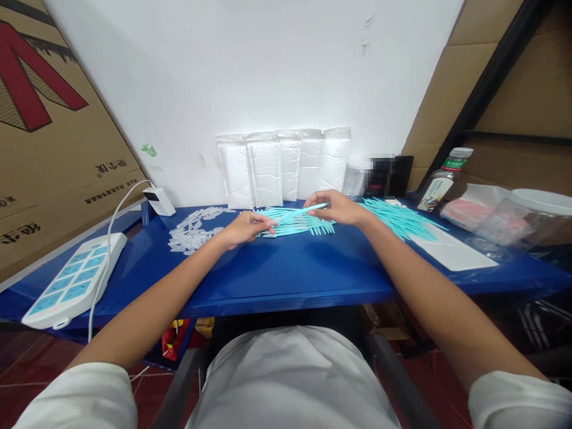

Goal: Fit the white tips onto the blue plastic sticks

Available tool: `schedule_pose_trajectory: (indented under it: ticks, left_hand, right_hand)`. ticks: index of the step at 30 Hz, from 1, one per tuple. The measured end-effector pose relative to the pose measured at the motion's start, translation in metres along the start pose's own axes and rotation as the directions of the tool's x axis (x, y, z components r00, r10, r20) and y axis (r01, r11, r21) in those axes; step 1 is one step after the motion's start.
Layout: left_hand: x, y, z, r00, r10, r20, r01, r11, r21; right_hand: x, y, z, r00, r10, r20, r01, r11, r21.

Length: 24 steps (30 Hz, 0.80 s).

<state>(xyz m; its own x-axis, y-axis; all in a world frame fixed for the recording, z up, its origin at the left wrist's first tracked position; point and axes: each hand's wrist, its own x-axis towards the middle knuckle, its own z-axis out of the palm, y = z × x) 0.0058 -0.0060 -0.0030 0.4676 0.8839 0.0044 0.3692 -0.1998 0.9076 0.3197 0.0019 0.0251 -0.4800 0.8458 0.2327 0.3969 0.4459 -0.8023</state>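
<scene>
Pinching with the right hand's [337, 207] fingers closed on one end of a turquoise stick [295, 214]; poising the left hand's [245, 229] fingers, drawn together, at or just beside the other end, without showing clearly whether gripping. Holding the stick just above the middle pile [297, 227], slanting up toward the right hand. Probably weighing very little, being stiff like thin plastic, likely sliding on smooth sides and perhaps snapping under hard bending. Calling, therefore, for a light pinch near an end rather than a squeeze at mid-length. Looking slim, straight and evenly bright, matching the sticks in the middle pile, criss-crossing on the blue table [286, 271]. Showing, left of that pile, translucent pieces [194, 231]; right of it, a second turquoise heap [393, 218], partly overlapping a white sheet [456, 250]; behind it, white padded envelopes [264, 171], leaning against the wall [268, 65].
</scene>
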Motion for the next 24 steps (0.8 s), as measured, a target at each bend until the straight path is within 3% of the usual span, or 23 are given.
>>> schedule_pose_trajectory:
  ticks: [8,16,24]
  left_hand:
    - [-0.002,0.003,0.001,1.000,0.010,0.021,-0.010,1.000,0.020]
    - [-0.002,-0.001,0.006,0.995,0.023,0.093,-0.018,0.999,-0.051]
    - [-0.002,0.003,0.009,0.996,0.009,0.088,0.001,0.993,-0.116]
  right_hand:
    - [0.001,0.001,0.002,1.000,-0.011,0.021,0.011,1.000,-0.004]
    - [0.003,-0.002,0.029,0.993,-0.035,0.114,0.031,0.999,0.035]
    - [0.007,0.000,0.030,0.989,-0.148,0.001,0.148,0.988,-0.052]
